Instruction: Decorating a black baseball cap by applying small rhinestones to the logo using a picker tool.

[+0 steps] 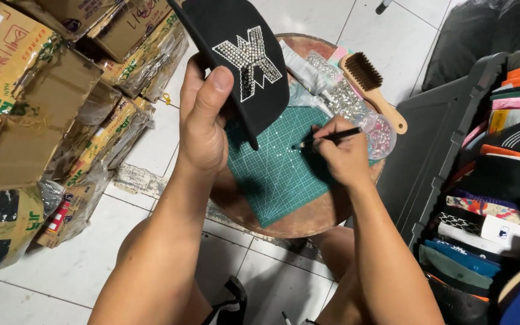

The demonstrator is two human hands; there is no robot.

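A black cap (236, 54) with a rhinestone emblem is held up in the left hand (203, 114), whose grip is clenched on the crown's lower edge, thumb pressed on the front panel just beside the stones. The cap is judged light, its front panel fairly stiff, the glued stones fragile; it is best taken by the brim or bare fabric. The right hand (344, 153) is closed on a thin black pick-up pen (329, 138), its tip lowered to a green cutting mat (278, 174) on the round table (308, 219). Beyond that grip, clear bags of loose rhinestones (347, 99) lie beside a wooden brush (371, 87); to its right, a dark crate (446, 150) is packed with folded caps.
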